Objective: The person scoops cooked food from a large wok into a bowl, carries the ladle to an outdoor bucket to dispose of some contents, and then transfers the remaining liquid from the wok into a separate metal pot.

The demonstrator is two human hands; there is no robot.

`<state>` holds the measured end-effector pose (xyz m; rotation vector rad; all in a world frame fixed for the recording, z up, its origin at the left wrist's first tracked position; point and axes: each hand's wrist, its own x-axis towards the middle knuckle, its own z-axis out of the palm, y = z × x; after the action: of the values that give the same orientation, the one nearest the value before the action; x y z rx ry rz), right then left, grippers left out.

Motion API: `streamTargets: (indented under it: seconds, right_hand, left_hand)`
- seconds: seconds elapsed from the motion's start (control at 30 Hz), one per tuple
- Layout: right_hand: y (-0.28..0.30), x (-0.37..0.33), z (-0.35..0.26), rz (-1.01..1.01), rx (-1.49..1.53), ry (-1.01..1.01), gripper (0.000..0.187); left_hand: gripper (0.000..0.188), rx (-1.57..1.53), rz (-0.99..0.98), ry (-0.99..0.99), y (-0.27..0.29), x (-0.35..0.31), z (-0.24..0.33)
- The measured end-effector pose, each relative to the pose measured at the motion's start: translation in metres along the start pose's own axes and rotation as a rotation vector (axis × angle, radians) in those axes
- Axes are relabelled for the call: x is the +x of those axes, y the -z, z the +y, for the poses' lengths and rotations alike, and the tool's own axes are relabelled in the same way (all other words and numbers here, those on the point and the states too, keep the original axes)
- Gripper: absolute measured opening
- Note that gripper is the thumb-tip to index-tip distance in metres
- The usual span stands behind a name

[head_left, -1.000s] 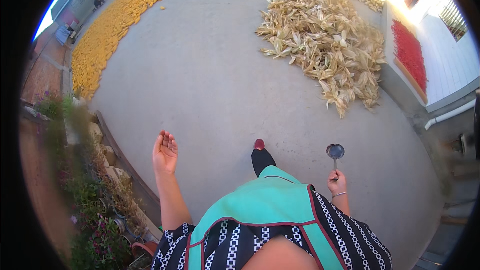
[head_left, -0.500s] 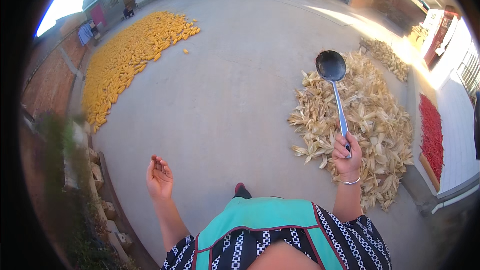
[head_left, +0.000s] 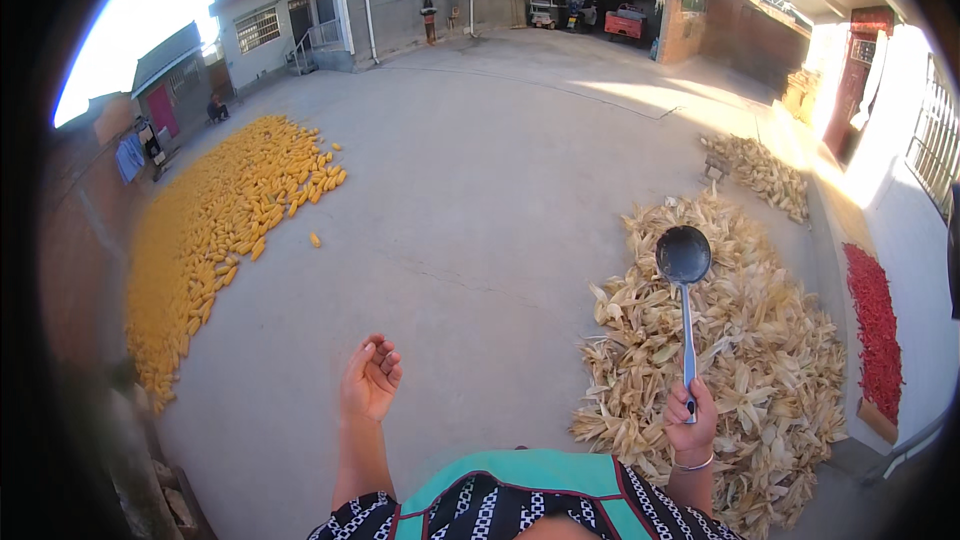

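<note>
In my right hand (head_left: 690, 412) is a ladle (head_left: 684, 258) with a dark round bowl and a long silvery handle. My fingers wrap round the handle's lower end, and the bowl points up and away from me. Behind it spreads a big heap of dry, pale corn husks (head_left: 740, 355). My left hand (head_left: 372, 380) is raised over the concrete on the left, palm turned inward, with its fingers loosely curled and nothing visible in it.
Yellow corn cobs (head_left: 240, 205) cover the ground at the far left, with one stray cob (head_left: 315, 239) beside them. A smaller husk pile (head_left: 760, 175) and red peppers (head_left: 873, 330) lie on the right. A person (head_left: 217, 109) sits far left; a red vehicle (head_left: 625, 24) stands at the back.
The view has tilted up, showing more of the buildings at the back. The ladle and both hands now appear lower in the picture; my right hand still grips the handle.
</note>
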<state>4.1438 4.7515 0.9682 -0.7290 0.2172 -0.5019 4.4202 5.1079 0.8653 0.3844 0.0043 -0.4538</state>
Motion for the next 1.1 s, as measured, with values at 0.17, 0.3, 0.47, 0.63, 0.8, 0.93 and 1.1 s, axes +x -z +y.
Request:
streamTargets:
  seconds: [0.17,0.3,0.47,0.63,0.8,0.93,1.1]
  right_hand:
    - [-0.017,0.06,-0.008,0.012,0.004,0.023,0.041]
    - [-0.017,0.095,-0.032,-0.033,-0.004,0.073,0.04]
    - [-0.017,0.116,-0.03,0.023,0.029,0.176,0.04]
    - [-0.015,0.119,-0.035,0.11,-0.068,0.284,0.043]
    - [-0.012,0.151,-0.055,0.149,-0.204,0.447,0.044]
    - [0.0,0.175,-0.083,0.201,-0.126,0.511,0.043]
    - [0.006,0.178,-0.174,0.191,-0.169,0.466,0.047]
  left_hand:
    - [0.016,0.061,0.127,-0.156,0.026,0.035,0.024]
    - [0.018,0.021,0.181,-0.312,0.036,0.058,0.036]
    - [0.017,-0.079,0.18,-0.131,0.02,0.161,0.011]
    - [0.015,0.088,-0.148,0.131,-0.082,0.261,-0.031]
    - [0.015,0.105,-0.293,0.15,-0.149,0.321,-0.06]
    - [0.015,0.106,-0.177,0.204,-0.128,0.327,-0.077]
    - [0.016,0.063,-0.085,0.174,-0.157,0.307,-0.129]
